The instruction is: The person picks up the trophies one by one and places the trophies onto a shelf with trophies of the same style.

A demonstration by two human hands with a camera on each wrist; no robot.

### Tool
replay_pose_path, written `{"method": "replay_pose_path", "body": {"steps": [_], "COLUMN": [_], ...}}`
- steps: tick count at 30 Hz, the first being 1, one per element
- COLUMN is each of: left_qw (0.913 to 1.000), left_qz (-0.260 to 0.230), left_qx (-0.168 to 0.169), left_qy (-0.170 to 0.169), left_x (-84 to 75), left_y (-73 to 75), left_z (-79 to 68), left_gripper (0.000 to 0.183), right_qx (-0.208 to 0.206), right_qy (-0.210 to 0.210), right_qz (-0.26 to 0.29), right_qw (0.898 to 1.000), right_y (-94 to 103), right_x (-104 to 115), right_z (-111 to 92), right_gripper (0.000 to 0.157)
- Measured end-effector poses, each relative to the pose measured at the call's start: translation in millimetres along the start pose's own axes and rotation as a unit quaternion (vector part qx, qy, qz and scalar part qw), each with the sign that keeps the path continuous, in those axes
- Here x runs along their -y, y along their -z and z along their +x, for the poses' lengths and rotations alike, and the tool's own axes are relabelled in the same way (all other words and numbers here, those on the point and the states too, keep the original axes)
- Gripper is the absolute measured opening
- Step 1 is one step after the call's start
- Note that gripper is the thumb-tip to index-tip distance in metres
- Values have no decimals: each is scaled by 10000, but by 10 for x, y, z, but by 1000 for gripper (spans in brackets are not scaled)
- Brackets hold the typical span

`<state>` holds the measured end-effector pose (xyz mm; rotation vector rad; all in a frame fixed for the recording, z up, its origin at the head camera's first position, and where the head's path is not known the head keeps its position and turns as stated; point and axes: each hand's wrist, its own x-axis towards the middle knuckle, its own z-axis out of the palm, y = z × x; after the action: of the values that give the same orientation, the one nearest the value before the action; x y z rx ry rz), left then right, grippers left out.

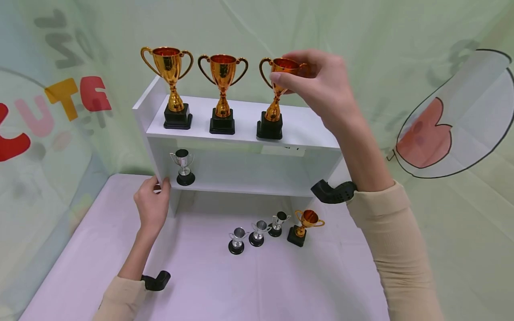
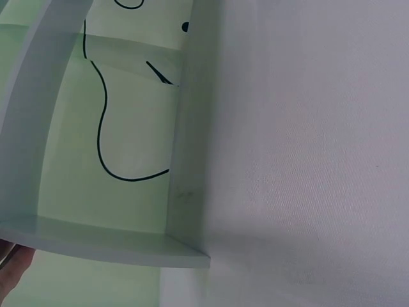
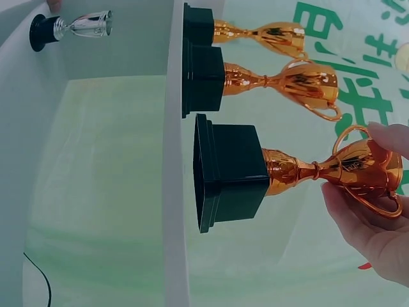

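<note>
My right hand [image 1: 321,84] grips a gold trophy [image 3: 307,167] by its cup, with the thumb across the front. Its black square base is right at the front of the white shelf's top board [image 1: 305,127]. Two matching gold trophies, one in the middle [image 1: 222,96] and one at the left end [image 1: 172,89], stand upright on that board. My left hand [image 1: 152,203] pinches the left side panel of the shelf [image 1: 154,156] near its middle board. Just its fingertips [image 2: 16,272] show in the left wrist view. A small silver trophy [image 1: 184,167] stands on the middle board.
Below the shelf, three small silver trophies [image 1: 237,240] stand in a slanting row on the white-covered table [image 1: 225,285]. Beside them a gold trophy [image 1: 301,229] leans to the right in view. Pale green cloth [image 1: 257,26] with cartoon prints hangs behind.
</note>
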<state>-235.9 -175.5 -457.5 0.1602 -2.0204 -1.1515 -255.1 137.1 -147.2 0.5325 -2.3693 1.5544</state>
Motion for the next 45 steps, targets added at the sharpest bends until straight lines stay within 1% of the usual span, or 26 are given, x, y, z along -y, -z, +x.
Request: {"method": "replay_pose_path", "body": {"steps": [4,13,20,31,38,45], "left_qw": [10000,10000,10000,10000,10000,10000], "left_qz": [38,31,26,12,-17,-3], "left_qx": [-29,33,43,37,33,24], "left_qy": [-23,49,72,36,7,66], "left_x": [8,3,-9,-5,-15,-21], "left_y": [2,-4,-5,-5,1,7], "left_z": [12,8,0,6,2,-8], "left_gripper": [14,14,16,15,14,13], "right_qx": [67,103,135,197,218,227], "right_qy": [3,-54,-116,-85,-140,-104], "right_qz": [69,111,163,318,490,590], "right_qw": [10000,9999,9997,9993,9985,9979], "right_y": [-26,-84,-91,-98,-74,-34], "right_x": [-35,-93,-149,-175,-200,-253], "right_z": [59,141,184,186,172,139], "right_gripper": [45,49,49,51,54,51]}}
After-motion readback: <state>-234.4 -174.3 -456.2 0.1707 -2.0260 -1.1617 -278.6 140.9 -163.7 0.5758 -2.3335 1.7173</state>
